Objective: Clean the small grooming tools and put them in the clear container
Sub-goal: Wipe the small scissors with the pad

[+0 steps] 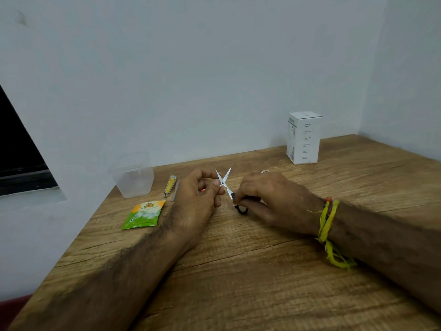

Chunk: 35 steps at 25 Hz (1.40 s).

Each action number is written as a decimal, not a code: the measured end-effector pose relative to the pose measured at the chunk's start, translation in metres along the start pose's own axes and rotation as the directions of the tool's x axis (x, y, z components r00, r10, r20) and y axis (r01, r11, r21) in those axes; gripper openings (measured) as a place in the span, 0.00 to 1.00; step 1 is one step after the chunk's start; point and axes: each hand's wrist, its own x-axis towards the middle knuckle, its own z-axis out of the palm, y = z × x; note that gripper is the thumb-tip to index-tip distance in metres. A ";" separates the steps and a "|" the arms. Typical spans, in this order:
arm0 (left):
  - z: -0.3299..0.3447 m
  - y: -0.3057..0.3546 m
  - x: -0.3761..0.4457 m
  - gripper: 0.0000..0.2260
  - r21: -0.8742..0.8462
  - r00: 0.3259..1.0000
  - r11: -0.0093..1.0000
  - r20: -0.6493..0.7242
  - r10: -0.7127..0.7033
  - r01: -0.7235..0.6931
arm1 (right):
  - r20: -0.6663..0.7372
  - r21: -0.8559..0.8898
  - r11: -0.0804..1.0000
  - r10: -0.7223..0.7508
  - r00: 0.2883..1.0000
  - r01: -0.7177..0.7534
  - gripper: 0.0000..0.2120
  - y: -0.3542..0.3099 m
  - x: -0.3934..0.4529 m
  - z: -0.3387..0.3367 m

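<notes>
Scissors (223, 181): small, blades splayed in an X, tips up, held above the table (262, 271) near its middle. Right hand (267, 199) grips the black handle loops; left hand (198, 197) is curled, thumb and fingertips pinched at the pivot.

Container (132, 175): clear, upright, open-topped, at the table's back left corner, close to the left edge and wall (191, 80).

Clipper (170, 185): yellow and metal, flat on the table between container and left hand, just beside a slim grey tool (175, 193) partly hidden by that hand.

Sachet (143, 215): green and orange, flat, in front of the clipper, near the left edge, touching the left wrist.

Box (304, 137): white, upright, back right, well apart from the hands.

Thread (328, 225): yellow, around the right wrist, loose ends trailing.

Room: bare wood in front of and between the forearms, and to the right.
</notes>
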 end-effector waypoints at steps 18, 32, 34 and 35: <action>0.000 -0.001 0.001 0.06 -0.012 1.000 0.999 -0.008 -0.031 0.030 | 0.197 -0.126 0.992 0.014 0.980 0.011 0.10 -0.006 -0.003 -0.014; 0.000 -0.001 0.001 0.06 -0.014 0.999 0.999 -0.007 -0.034 0.034 | 0.108 -0.173 0.985 0.037 0.993 -0.017 0.10 0.000 -0.004 -0.013; 0.001 -0.001 0.001 0.05 -0.015 0.999 0.999 -0.010 -0.033 0.033 | 0.098 -0.185 0.983 0.036 0.995 -0.017 0.10 -0.001 -0.003 -0.011; 0.000 -0.001 0.001 0.05 -0.015 0.999 0.999 -0.014 -0.034 0.033 | 0.087 -0.189 0.982 0.038 0.996 -0.021 0.09 -0.001 -0.002 -0.011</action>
